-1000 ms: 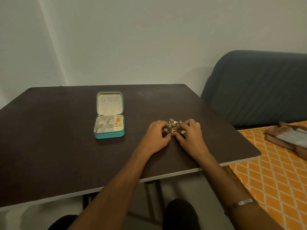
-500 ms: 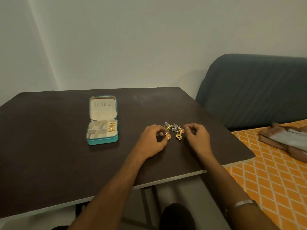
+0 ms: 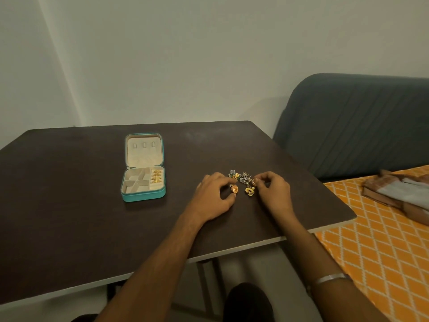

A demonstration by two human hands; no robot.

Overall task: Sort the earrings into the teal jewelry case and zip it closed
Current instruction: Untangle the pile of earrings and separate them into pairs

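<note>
The teal jewelry case (image 3: 143,196) lies open on the dark table (image 3: 69,205), its lid folded back. Several gold earrings (image 3: 156,176) fill its right compartment; the other compartments look bare. A small heap of mixed earrings (image 3: 242,178) sits to the right of the case. My left hand (image 3: 214,197) is at the heap's left side and pinches a round gold earring (image 3: 234,188) between thumb and forefinger. At the heap's right side, my right hand (image 3: 275,192) pinches a small gold earring (image 3: 255,181). A yellow flower earring (image 3: 250,190) lies between the hands.
The table's front edge runs just behind my forearms, and its right corner is near a bed with an orange patterned sheet (image 3: 383,252). A folded cloth (image 3: 404,196) lies on the bed. A grey padded backrest (image 3: 359,126) stands behind it.
My hands were close together over the heap and have drawn apart, each with a gold earring in its fingers. The case has not moved.
</note>
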